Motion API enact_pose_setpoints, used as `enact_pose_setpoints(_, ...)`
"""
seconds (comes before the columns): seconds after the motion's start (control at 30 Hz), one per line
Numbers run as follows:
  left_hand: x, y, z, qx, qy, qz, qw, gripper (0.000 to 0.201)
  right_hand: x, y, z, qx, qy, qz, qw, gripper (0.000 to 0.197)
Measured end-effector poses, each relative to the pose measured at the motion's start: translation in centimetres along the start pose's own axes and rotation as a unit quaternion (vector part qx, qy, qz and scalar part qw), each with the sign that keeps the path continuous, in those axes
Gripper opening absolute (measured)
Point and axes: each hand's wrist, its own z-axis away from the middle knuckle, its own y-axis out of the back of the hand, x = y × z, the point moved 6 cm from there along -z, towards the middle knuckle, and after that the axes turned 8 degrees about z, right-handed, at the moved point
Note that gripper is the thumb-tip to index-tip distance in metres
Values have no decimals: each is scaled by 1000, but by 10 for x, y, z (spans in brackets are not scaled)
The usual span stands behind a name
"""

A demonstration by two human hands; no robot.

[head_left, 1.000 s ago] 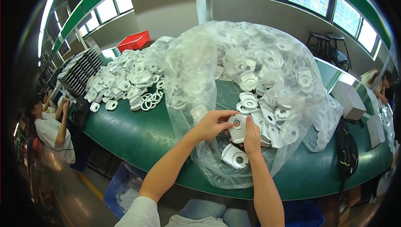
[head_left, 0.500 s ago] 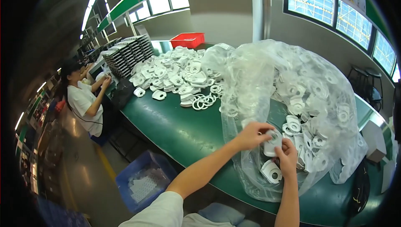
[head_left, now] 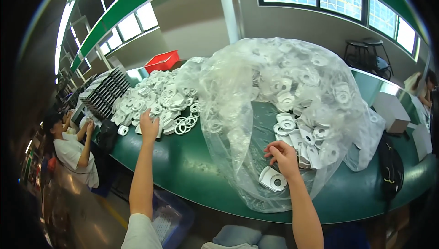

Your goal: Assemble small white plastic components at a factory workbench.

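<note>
My left hand (head_left: 149,126) is stretched out to the front edge of a pile of white plastic parts (head_left: 170,94), its fingers apart. A white part beside its thumb lies partly hidden by the hand. My right hand (head_left: 282,158) hovers over the mouth of a large clear plastic bag (head_left: 228,125), fingers loosely bent and apart, with nothing seen in them. Just below it lies a white part with a round hole (head_left: 273,179). More such parts (head_left: 298,134) spill out of the bag to the right of that hand.
White rings (head_left: 185,124) lie at the pile's edge on the green table (head_left: 183,157). Behind stand a red bin (head_left: 162,61) and stacked trays (head_left: 105,92). A co-worker (head_left: 75,150) sits at left. A white box (head_left: 391,111) and black pouch (head_left: 390,166) lie at right; a blue bin (head_left: 183,221) stands below.
The white part held between both hands has left them. My left hand has moved far left to the pile; my right hand stays by the bag. The view has turned right.
</note>
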Motion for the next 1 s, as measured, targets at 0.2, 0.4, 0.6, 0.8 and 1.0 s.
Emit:
enact_pose_setpoints(0.2, 266, -104, 44, -313, -12, 410, 857, 24, 8, 13, 2, 13, -17, -3, 1000, 15)
enact_pose_setpoints(0.4, 373, -174, 99, -358, -151, 330, 860, 23, 7, 0, -1, 25, -12, -40, 999, 31)
enact_pose_setpoints(0.6, 382, -120, 67, -160, -194, 316, 915, 8, 3, 16, 7, 90, 21, 7, 996, 58)
enact_pose_setpoints(0.8, 383, -74, 80, -347, -104, 247, 899, 11, -4, -8, -3, 65, 95, -5, 993, 75)
enact_pose_setpoints(1.0, 517, -76, 109, -318, -198, 442, 815, 18, 56, 32, -16, 144, 145, 91, 975, 64)
